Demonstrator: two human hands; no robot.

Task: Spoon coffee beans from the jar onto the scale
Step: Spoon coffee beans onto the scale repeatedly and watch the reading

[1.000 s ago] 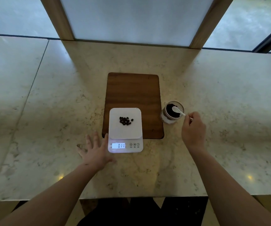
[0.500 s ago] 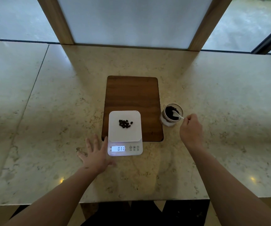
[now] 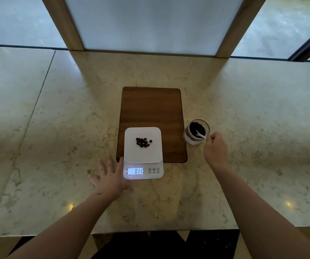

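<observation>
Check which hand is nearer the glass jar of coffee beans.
Right. The right hand is beside the glass jar of coffee beans, holding the white spoon inside it; the left hand lies flat beyond the white scale.

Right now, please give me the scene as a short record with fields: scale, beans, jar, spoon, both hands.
scale: white scale, half on the wooden board, display reads 0.11
beans: small pile on the scale platform
jar: open glass jar right of the board, beans inside
spoon: white spoon, bowl inside the jar
right hand: right hand holds the spoon handle
left hand: left hand flat on the counter, beside the scale
</observation>
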